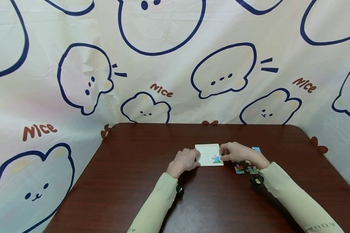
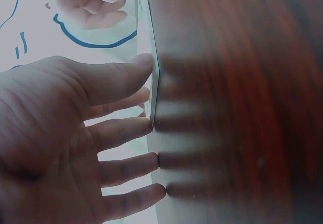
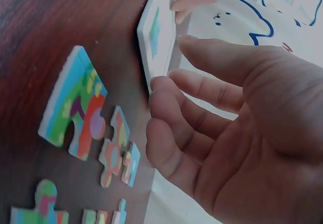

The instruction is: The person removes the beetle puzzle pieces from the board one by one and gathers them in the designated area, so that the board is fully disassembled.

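Observation:
A white, shallow puzzle tray (image 1: 205,152) lies on the table, with a small blue-and-green puzzle piece (image 1: 216,159) in its near right corner. At the tray's left edge is my left hand (image 1: 184,160). In the left wrist view its thumb (image 2: 121,77) and a fingertip touch the tray, while other fingers reach straight down to the table. My right hand (image 1: 236,152) is by the tray's right edge, close to that piece. Its fingers are loosely bent and nothing shows between them and the thumb (image 3: 217,55).
Several loose puzzle pieces lie right of the tray, among them a red-and-green one (image 1: 239,169), another beside it (image 1: 252,170) and a blue one (image 1: 255,149) farther back. The right wrist view shows a corner piece (image 3: 65,103) up close. A patterned cloth (image 1: 180,74) hangs behind the brown table (image 1: 119,161).

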The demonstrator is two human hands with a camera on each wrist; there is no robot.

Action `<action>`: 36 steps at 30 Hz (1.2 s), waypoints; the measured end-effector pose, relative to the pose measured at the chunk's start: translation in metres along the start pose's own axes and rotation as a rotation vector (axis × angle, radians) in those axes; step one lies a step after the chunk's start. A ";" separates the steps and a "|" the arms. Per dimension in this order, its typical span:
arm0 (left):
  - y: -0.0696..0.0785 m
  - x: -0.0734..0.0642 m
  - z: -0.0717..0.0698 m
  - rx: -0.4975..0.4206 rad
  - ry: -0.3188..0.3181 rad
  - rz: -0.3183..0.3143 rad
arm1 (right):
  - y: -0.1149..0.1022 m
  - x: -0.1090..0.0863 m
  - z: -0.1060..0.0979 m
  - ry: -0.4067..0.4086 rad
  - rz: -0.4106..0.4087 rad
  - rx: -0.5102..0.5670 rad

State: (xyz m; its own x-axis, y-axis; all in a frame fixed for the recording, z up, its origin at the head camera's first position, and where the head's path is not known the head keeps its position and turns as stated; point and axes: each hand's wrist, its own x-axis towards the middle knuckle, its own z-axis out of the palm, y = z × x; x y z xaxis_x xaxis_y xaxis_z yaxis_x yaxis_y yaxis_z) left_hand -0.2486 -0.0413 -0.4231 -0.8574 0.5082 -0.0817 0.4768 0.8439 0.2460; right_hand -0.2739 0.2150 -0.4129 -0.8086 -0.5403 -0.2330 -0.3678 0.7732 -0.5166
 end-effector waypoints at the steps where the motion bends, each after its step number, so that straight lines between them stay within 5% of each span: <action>1: 0.000 0.000 0.000 -0.001 0.000 0.000 | 0.000 0.001 0.001 -0.004 -0.009 -0.007; 21: 0.000 -0.001 -0.002 -0.003 0.003 -0.006 | -0.007 0.012 0.011 -0.011 0.001 -0.079; 36: 0.002 -0.001 -0.001 0.010 -0.002 -0.011 | -0.008 0.011 0.015 -0.008 0.028 -0.036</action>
State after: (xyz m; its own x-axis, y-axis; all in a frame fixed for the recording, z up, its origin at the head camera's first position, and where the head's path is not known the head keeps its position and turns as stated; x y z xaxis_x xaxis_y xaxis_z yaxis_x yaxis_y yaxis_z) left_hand -0.2474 -0.0401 -0.4217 -0.8624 0.4988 -0.0863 0.4688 0.8513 0.2356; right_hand -0.2727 0.1979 -0.4232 -0.8152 -0.5208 -0.2532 -0.3618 0.7994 -0.4796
